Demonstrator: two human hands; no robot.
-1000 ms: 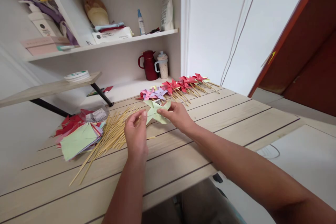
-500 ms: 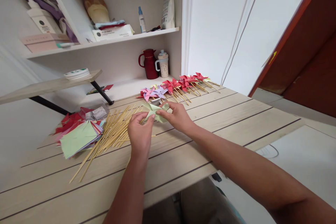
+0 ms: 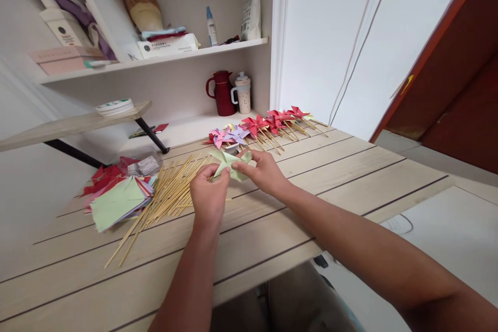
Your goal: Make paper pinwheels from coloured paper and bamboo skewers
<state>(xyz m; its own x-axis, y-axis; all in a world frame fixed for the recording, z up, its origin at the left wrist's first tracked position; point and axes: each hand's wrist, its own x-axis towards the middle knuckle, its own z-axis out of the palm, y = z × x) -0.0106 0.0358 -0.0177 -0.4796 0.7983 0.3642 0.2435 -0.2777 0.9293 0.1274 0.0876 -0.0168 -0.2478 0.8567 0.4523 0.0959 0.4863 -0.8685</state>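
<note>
A pale green paper pinwheel (image 3: 230,163) is held between both hands just above the wooden table (image 3: 334,171). My left hand (image 3: 209,194) pinches its left side, fingers closed. My right hand (image 3: 263,170) pinches its right side from the other way. A bundle of bamboo sticks (image 3: 165,198) lies directly left of my left hand. Whether a stick sits in the pinwheel is hidden by my fingers.
A stack of coloured paper squares (image 3: 116,198) lies at the left. Finished pinwheels on sticks (image 3: 260,127) lie in a row behind my hands. A red jug (image 3: 222,93) and a cup (image 3: 243,94) stand on the low shelf. Shelves above hold bottles and boxes.
Both hands have closed in on the green pinwheel, the left one moving right to meet it. The pinwheel has folded smaller between the fingers.
</note>
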